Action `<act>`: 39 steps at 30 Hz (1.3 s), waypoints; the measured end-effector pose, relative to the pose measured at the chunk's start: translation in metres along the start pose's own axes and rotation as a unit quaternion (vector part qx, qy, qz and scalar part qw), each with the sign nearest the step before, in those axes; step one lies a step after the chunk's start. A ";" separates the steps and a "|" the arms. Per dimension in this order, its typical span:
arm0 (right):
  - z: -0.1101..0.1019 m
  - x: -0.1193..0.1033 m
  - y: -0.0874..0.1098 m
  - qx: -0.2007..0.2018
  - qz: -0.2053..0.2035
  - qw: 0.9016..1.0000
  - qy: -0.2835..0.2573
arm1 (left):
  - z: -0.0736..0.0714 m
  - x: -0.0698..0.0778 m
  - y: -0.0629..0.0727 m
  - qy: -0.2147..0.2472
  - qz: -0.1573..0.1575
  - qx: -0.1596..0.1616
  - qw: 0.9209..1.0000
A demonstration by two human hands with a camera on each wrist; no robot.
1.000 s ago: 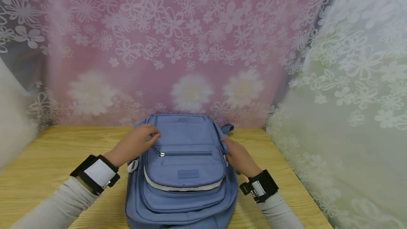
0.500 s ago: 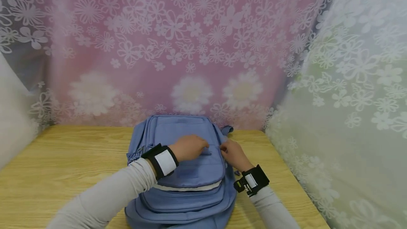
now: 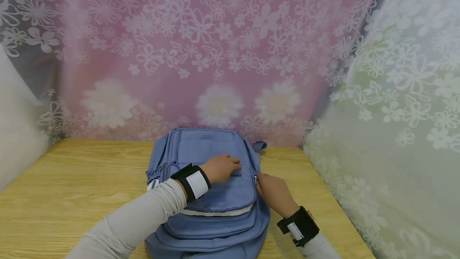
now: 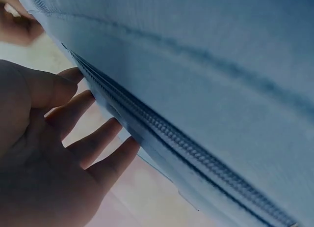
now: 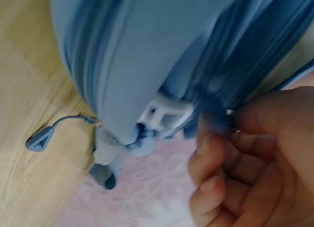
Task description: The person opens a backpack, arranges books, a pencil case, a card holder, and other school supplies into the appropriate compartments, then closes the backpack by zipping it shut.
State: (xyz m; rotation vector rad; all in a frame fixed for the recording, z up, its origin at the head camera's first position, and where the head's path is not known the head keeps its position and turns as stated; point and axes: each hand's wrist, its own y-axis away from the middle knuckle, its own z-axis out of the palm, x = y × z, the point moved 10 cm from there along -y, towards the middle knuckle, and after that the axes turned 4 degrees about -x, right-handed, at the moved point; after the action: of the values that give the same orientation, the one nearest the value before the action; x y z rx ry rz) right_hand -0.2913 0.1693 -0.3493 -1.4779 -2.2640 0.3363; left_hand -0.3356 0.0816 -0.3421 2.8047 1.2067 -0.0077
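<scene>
A blue backpack [image 3: 205, 147] lies front side up on the table. Across its front reaches my left hand [image 3: 220, 169], fingers extended. In the left wrist view, the fingertips of that hand [image 4: 54, 133] touch the fabric beside a front-pocket zipper [image 4: 167, 131]. At the backpack's right edge, my right hand [image 3: 274, 193] pinches a small blue zipper pull [image 5: 216, 116] between thumb and curled forefinger. Its other fingers are bent in the right wrist view. The left forearm covers part of the backpack's lower left front.
The wood-grain table [image 3: 100, 171] extends on both sides of the backpack. A white buckle [image 5: 169, 111] sits on the backpack's side, and another zipper pull [image 5: 40, 138] dangles by a cord. A pink flowered curtain [image 3: 223, 51] hangs behind; a pale one [image 3: 395, 151] flanks the right.
My left hand has swung from the backpack's upper left edge rightward across its front. My right hand has slid a little lower along the right edge, and now pinches the zipper pull.
</scene>
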 end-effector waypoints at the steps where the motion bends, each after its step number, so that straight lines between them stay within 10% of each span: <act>1: -0.004 -0.004 0.005 0.003 -0.003 1.000 0.020 | 0.001 -0.001 0.000 0.007 -0.003 -0.006 1.000; 13: -0.035 -0.061 0.048 -0.106 -0.003 0.993 -0.050 | 0.008 -0.010 0.000 0.038 -0.002 -0.043 0.998; 28: -0.036 -0.153 0.012 -0.139 -0.075 0.964 -0.216 | 0.016 -0.014 0.000 0.132 0.041 -0.102 0.985; 39: -0.030 -0.128 0.028 -0.223 0.031 0.930 -0.292 | -0.006 -0.006 0.098 0.155 0.134 0.010 0.979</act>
State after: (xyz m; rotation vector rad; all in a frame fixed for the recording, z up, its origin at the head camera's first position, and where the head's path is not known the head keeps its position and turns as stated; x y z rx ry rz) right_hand -0.2093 0.0629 -0.3613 -1.8685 -2.9139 0.3243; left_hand -0.2692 0.0110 -0.3287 3.0440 0.8628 0.4534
